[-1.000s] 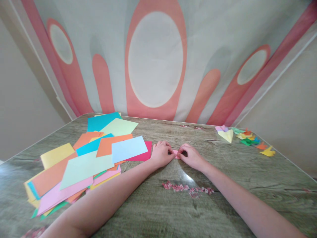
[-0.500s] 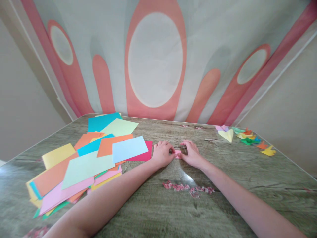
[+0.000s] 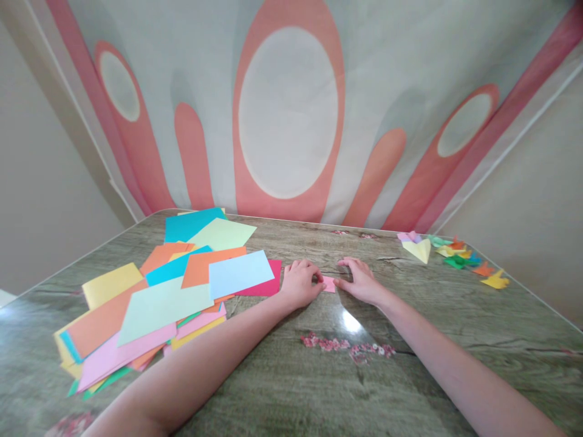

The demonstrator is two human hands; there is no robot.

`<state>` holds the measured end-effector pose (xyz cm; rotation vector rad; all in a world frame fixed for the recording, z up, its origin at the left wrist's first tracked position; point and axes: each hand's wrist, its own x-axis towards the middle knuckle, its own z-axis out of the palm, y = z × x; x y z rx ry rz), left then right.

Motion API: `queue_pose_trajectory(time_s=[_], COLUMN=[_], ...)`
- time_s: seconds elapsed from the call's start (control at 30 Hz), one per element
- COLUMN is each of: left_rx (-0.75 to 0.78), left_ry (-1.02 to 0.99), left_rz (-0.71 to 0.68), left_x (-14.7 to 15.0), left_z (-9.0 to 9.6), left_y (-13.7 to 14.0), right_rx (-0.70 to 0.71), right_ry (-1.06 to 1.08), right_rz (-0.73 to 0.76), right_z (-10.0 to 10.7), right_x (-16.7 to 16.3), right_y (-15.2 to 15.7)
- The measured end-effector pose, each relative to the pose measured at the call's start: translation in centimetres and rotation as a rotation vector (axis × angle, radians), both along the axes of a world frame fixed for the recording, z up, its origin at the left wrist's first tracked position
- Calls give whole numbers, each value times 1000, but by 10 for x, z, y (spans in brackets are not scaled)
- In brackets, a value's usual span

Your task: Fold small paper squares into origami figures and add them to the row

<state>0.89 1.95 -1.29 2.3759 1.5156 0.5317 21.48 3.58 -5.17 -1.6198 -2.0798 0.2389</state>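
A small pink folded paper (image 3: pixel 329 284) lies on the wood-grain table between my two hands. My left hand (image 3: pixel 301 282) is closed on its left edge, thumb and fingertips pinching it down near the tabletop. To the paper's right, my right hand (image 3: pixel 359 281) is open, its thumb and fingers apart. The right thumb tip sits at or very near the paper's right edge; whether it touches I cannot tell. Part of the paper is hidden under the left fingers.
Loose coloured paper sheets (image 3: pixel 166 306) overlap in a spread pile on the left. A red sheet (image 3: pixel 274 280) lies beside my left hand. Several small folded paper figures (image 3: pixel 460 260) and a pale yellow folded paper plane (image 3: pixel 419 250) rest at the far right. A printed cloth (image 3: pixel 291 115) hangs behind the table.
My right hand has shifted slightly right and its fingers have come off the pink paper, leaving more of it showing. My left hand stays on it. The view has shifted a little.
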Motion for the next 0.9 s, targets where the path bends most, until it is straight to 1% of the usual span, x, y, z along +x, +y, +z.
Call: queue_pose_trajectory(time_s=[0.1, 0.17, 0.27, 0.33, 0.4, 0.5, 0.57, 0.73, 0.9], left_rx=[-18, -17, 10, 34, 54, 67, 72, 84, 64], left_ry=[8, 6, -19, -39, -51, -53, -51, -43, -22], left_rz=[0, 4, 4, 0, -4, -10, -12, -16, -29], left_x=[0, 0, 0, 0, -1, -1, -2, -2, -4], left_z=[1, 1, -1, -3, -4, -6, -6, -7, -8], left_y=[0, 0, 0, 0, 0, 1, 1, 1, 3], right_rx=[33, 94, 208, 241, 249, 219, 200, 195, 208], right_ry=[10, 48, 106, 80, 25, -74, -124, -210, -247], right_rz=[-5, 9, 86, 173, 225, 310, 338, 327, 309], right_z=[-3, -3, 4, 11, 17, 22, 24, 28, 30], right_x=[2, 1, -4, -9, -15, -22, -24, -25, -24], right_y=[-2, -6, -16, -23, -29, -35, -37, -38, -39])
